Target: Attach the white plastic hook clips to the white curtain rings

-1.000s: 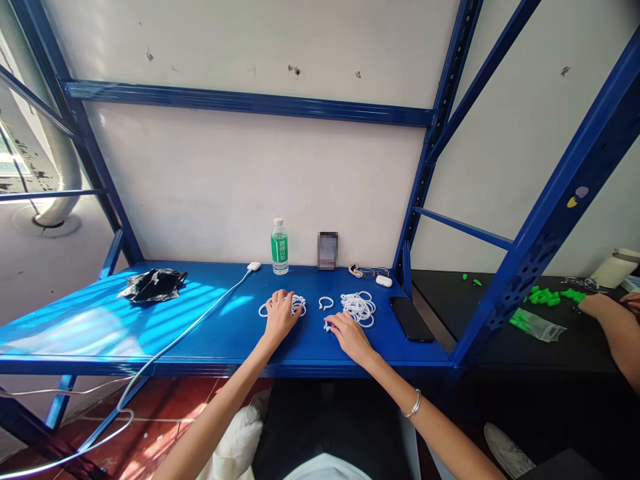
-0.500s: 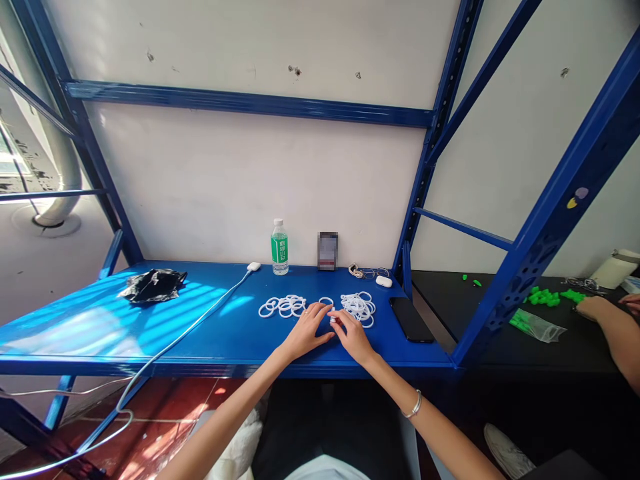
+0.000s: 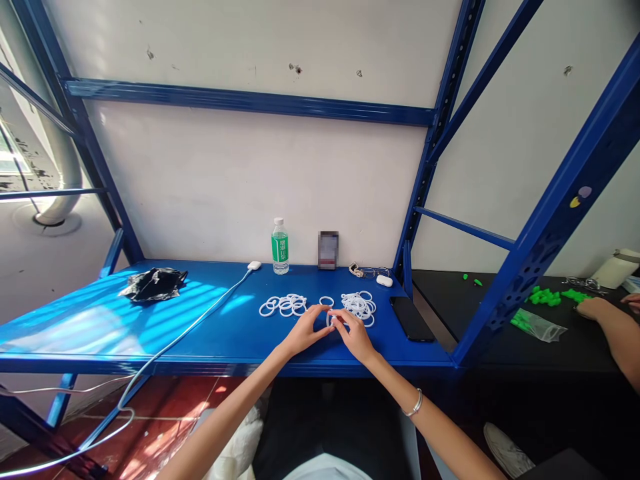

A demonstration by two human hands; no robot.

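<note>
Both my hands meet over the blue shelf (image 3: 150, 320), pinching one white plastic ring (image 3: 329, 319) between their fingertips. My left hand (image 3: 305, 329) grips its left side and my right hand (image 3: 354, 331) its right side. A row of joined white rings (image 3: 283, 305) lies just left of my left hand. A single open ring (image 3: 327, 301) lies behind my fingers. A loose heap of white rings (image 3: 358, 306) sits right behind my right hand.
A green-labelled water bottle (image 3: 280, 247), a small box (image 3: 328, 250), glasses (image 3: 369, 271) and an earbud case (image 3: 384, 281) stand along the back. A black phone (image 3: 411, 319), a white cable (image 3: 195, 320) and a black bag (image 3: 153, 283) lie around. Another person's arm (image 3: 613, 327) works by green parts (image 3: 545, 295).
My left hand left the row of joined rings and moved right to meet my right hand. Both now hold one ring, slightly raised off the shelf.
</note>
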